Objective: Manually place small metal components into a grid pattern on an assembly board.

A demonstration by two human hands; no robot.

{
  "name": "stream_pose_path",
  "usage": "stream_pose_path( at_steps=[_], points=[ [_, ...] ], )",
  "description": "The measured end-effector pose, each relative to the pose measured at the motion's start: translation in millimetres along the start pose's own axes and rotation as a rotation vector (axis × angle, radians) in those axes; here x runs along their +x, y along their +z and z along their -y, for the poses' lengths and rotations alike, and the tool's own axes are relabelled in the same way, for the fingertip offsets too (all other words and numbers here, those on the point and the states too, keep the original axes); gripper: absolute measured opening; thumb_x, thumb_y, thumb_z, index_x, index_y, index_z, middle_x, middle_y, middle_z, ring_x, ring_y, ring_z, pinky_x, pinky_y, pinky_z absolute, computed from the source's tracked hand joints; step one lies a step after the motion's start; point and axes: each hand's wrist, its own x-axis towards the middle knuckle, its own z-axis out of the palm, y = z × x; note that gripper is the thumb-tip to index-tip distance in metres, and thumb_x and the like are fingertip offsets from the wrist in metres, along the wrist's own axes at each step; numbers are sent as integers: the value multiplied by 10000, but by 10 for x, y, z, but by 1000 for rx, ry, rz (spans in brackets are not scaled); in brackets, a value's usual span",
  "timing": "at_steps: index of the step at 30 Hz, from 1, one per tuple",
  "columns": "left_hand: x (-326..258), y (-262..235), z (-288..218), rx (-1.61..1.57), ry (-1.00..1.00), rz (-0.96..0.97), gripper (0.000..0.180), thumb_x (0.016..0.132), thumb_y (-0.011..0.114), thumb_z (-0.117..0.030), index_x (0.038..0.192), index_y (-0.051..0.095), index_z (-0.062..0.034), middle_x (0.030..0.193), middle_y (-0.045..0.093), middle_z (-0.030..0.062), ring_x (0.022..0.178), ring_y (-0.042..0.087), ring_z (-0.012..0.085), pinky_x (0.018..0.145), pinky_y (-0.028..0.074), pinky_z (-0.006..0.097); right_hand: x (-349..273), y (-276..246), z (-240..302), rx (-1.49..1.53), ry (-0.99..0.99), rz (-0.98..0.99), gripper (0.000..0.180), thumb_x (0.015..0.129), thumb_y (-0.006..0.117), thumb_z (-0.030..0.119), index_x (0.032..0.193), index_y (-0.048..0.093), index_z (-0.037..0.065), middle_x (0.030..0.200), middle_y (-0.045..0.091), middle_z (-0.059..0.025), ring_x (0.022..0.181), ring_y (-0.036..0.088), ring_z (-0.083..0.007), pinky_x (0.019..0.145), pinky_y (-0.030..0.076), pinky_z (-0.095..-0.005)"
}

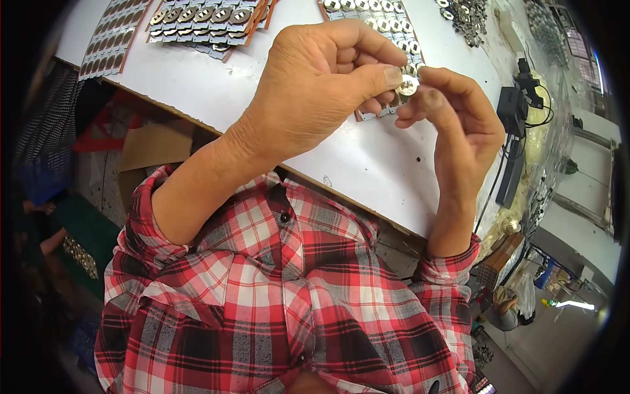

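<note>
Above the white table, my left hand (pixel 315 88) pinches a small round shiny metal piece (pixel 408 85) between thumb and fingers. My right hand (pixel 462 121) meets it from the other side, its thumb and index finger curled at the piece's right edge. Directly behind my fingers lies a board (pixel 380 25) with rows of similar round metal pieces set in it; my hands hide part of it.
At the far left are a stack of filled boards (pixel 200 20) and another board (pixel 115 36). Loose metal parts (pixel 464 20) are heaped at the far right. A black device (pixel 512 108) with cables stands at the table's right side. A person (pixel 506 307) is at the lower right.
</note>
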Motion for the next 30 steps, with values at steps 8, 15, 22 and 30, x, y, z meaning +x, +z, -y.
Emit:
stream_pose_path(
  at_steps=[8,15,22,30],
  points=[
    [61,-14,-15,-5,-103,105,231,964,691,-55,1184,671,16,1013,736,96,913,726,188,804,593,304,46,-3,-46,-124,-107,84,197,974,692,19,1154,695,-62,978,723,-77,819,708,-122,653,581,-239],
    [398,-279,-298,992,707,260,236,826,661,45,1057,625,81,984,662,188,909,660,321,811,544,354,-2,-23,-35,-205,118,83,170,1022,636,37,1186,680,24,919,659,17,727,549,-32,586,431,-171],
    [475,-473,-19,1032,708,345,317,842,711,-134,1106,664,34,1115,655,197,1103,606,367,1000,463,455,31,21,-46,-548,-53,205,181,983,649,-9,1157,700,-3,939,657,-22,723,585,-71,618,445,-210],
    [449,-489,-7,1040,668,339,371,827,747,-219,1106,690,19,1137,668,163,1092,620,303,984,425,427,5,-61,-61,-790,-175,150,134,925,692,-62,1054,689,-26,971,689,-55,822,633,-101,735,495,-228]
  ],
)
